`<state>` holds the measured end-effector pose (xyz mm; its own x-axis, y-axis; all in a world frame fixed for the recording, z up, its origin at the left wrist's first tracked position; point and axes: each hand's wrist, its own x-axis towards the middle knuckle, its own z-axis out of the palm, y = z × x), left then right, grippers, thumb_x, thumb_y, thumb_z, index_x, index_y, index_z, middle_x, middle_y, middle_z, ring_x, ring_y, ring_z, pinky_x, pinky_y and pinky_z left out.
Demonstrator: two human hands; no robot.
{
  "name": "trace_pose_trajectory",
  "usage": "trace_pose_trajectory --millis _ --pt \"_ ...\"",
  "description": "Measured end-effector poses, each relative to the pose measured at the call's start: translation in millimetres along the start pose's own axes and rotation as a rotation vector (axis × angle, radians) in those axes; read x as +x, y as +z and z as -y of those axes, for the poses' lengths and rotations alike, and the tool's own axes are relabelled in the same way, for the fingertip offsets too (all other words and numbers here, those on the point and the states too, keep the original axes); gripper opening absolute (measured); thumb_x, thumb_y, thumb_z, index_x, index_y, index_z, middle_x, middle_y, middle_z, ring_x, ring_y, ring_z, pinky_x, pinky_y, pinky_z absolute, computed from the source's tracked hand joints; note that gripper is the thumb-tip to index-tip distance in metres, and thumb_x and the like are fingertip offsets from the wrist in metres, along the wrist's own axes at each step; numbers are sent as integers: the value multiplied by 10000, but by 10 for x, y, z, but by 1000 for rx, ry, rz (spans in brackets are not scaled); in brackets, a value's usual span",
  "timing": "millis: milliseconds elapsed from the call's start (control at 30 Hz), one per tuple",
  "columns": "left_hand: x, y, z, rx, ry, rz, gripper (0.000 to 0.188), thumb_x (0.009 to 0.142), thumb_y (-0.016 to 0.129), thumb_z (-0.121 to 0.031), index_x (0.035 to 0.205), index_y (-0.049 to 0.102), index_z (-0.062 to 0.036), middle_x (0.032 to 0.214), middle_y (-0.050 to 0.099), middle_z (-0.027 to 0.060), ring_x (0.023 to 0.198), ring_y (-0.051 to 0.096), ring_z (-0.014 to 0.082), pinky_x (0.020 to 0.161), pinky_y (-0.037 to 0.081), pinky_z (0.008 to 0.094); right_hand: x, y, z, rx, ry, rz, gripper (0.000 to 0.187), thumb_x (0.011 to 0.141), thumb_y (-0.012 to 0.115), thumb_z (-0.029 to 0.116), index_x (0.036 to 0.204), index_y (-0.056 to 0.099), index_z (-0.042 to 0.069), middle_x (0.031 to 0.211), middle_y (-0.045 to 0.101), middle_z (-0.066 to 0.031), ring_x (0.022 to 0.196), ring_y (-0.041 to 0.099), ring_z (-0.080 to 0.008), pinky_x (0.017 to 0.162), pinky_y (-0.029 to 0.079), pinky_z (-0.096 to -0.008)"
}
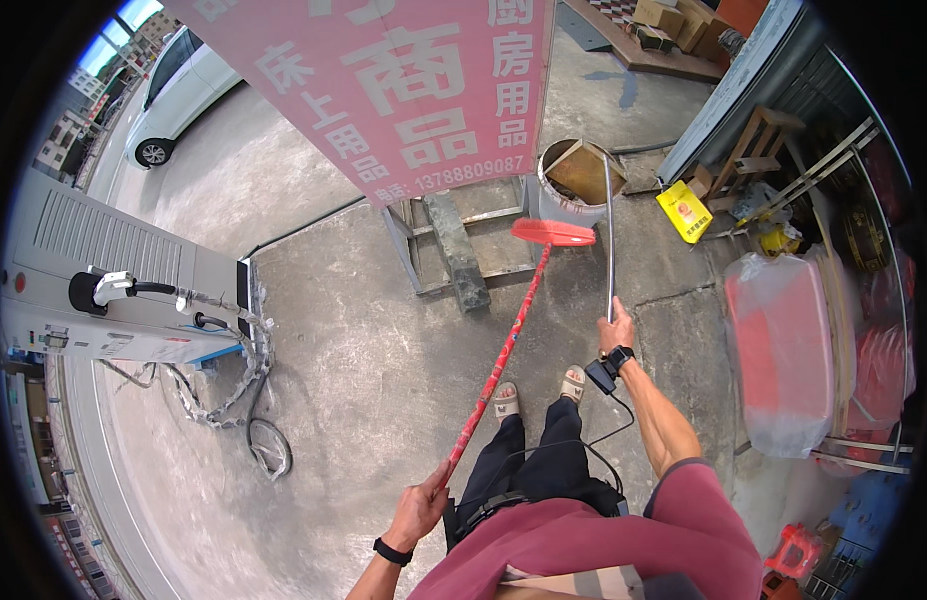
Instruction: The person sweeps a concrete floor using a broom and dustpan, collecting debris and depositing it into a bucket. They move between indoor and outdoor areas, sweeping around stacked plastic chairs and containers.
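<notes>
- Straight ahead, a tall pink signboard (383,100) with pale lettering, on a metal frame (401,250); a rough stone slab (453,250) laid across the frame's base.
- Just right of the frame, a round bin (583,212) with a brown panel (580,172) tilted inside; close in the way of the red broom head (551,233), overlapping it in view.
- To the left, a grey charging cabinet (113,250) with a white plug (113,287) in its side and cables looping down to the ground; farther off, a white car (188,85).
- To the right, a yellow bag (683,211), a wooden stool (755,150) and a bulky red bundle (778,350) under clear plastic.
- Left hand (419,508): fingers curled closed around the lower part of the red broom handle (498,375); handle slanting up and away to the head near the bin.
- Right hand (615,328): fingers wrapped around the lower end of a grey metal pole (611,250); upper end over the bin's right rim in view, contact there impossible to tell.
- Underfoot, worn grey concrete (353,400), stained and cracked toward the right.
- Outdoors in daylight, with a road and buildings at the far left edge.
</notes>
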<state>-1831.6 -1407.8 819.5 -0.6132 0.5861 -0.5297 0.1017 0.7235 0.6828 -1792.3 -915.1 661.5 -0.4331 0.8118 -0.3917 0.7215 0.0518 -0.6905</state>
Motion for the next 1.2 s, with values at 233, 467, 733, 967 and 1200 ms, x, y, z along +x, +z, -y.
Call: trace_pose_trajectory --millis 233,467,733,967,1200 --pt "-6 4 40 13 18 -9 550 912 630 -115 1450 517 -109 761 614 270 640 655 385 634 512 407 74 3 -221 -9 -128 -195 670 801 624 156 1457 511 75 773 674 -199 688 684 -266 670 540 -416" --pt "-95 -24 65 5 21 -3 544 907 631 -113 1442 529 -107 738 585 270 611 646 351 622 505 396 -9 -232 -54 335 -109 -109 681 845 595 94 1504 433 32 565 554 -28 404 518 -147 382 419 -334" --pt "-100 -19 160 -6 -11 46 553 906 603 -122 1452 512 -108 737 615 260 699 682 395 655 507 431 -281 -885 4 777 -27 -58 716 917 638 87 1553 310 55 680 570 -23 413 472 -104 366 392 -255" --pt "82 -111 208 47 20 127 575 880 627 -139 1443 522 -93 732 625 250 705 679 387 686 510 425 -973 -1410 -359 1103 36 -79 710 944 651 102 1550 284 56 670 527 -18 447 487 -97 364 379 -223" --pt "311 -29 -49 -130 -68 283 597 934 661 -179 1478 465 -28 644 573 84 521 552 163 511 429 327 -1328 -1572 -1221 1403 376 -35 158 986 615 215 937 471 172 599 496 38 392 486 -116 362 381 -298"
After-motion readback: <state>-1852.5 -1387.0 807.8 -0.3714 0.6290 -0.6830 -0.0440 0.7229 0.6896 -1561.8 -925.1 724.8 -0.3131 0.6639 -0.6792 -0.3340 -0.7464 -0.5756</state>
